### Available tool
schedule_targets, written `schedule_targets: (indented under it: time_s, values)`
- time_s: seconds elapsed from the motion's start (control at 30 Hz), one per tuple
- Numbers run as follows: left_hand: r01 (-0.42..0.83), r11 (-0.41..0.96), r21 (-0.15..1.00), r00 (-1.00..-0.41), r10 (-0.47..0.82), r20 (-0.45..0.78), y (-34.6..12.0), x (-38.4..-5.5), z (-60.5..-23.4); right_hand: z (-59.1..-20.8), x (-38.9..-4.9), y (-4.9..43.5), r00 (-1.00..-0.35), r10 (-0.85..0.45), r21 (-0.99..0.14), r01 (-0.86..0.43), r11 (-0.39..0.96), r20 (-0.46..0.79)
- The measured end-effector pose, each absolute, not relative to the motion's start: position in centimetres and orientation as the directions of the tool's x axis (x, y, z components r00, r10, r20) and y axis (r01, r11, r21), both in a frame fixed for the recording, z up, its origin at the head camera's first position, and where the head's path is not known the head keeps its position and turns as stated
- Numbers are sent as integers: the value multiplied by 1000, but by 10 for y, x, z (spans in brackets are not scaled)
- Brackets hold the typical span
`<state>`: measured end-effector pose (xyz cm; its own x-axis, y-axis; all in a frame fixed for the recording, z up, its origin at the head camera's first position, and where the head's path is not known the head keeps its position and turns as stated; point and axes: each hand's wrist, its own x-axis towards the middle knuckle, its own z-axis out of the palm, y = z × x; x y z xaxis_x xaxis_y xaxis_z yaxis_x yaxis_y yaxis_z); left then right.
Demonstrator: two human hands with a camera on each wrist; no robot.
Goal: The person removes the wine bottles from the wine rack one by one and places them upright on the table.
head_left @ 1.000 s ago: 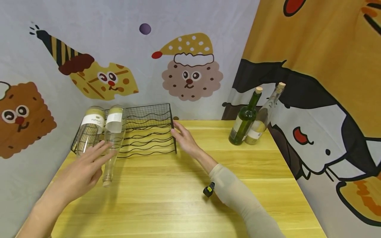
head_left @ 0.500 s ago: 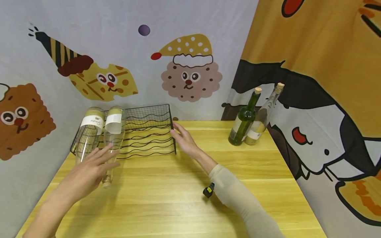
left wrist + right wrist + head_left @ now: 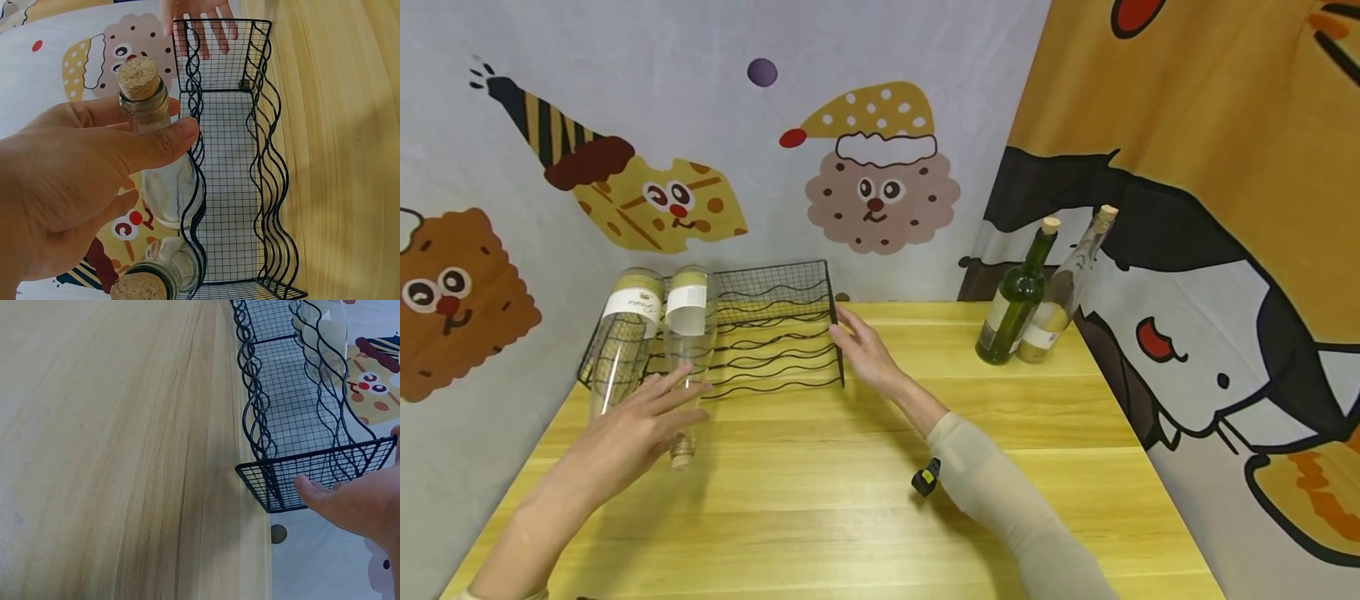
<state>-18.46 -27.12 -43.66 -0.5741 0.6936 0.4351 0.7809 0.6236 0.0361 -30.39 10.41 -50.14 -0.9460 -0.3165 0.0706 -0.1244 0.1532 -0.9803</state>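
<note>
My left hand (image 3: 625,437) grips the neck of a clear corked bottle (image 3: 688,325), thumb on one side and fingers on the other in the left wrist view. The bottle lies with its labelled base on a black wire wine rack (image 3: 775,287) and its cork (image 3: 139,78) toward me. Beside it, a second clear bottle (image 3: 625,333) rests at the rack's left end, partly hidden by that hand. My right hand (image 3: 867,354) is at the rack's right end panel, its extended fingers against the mesh and holding nothing.
A green wine bottle (image 3: 1019,292) and another clear bottle (image 3: 1060,300), both corked, stand upright at the table's back right. A small black item (image 3: 927,478) is at the right sleeve. The patterned cloth backdrop (image 3: 715,100) rises behind the wooden table (image 3: 850,500).
The left hand has shifted slightly right, and the gripped bottle's corked end has swung a little right. The right hand and the rack stay put.
</note>
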Motion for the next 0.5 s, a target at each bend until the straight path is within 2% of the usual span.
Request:
schedule_targets:
  time_s: [0.27,0.5]
  values:
    - [785,618,40,-571,697,435,-267,-179,-432,-499,-304,105,-946,-318,-979,-123,161,66]
    - [780,618,99,-595,682,426,-263,-174,-427,-500,-304,104,-944,-322,-977,-136,166,77]
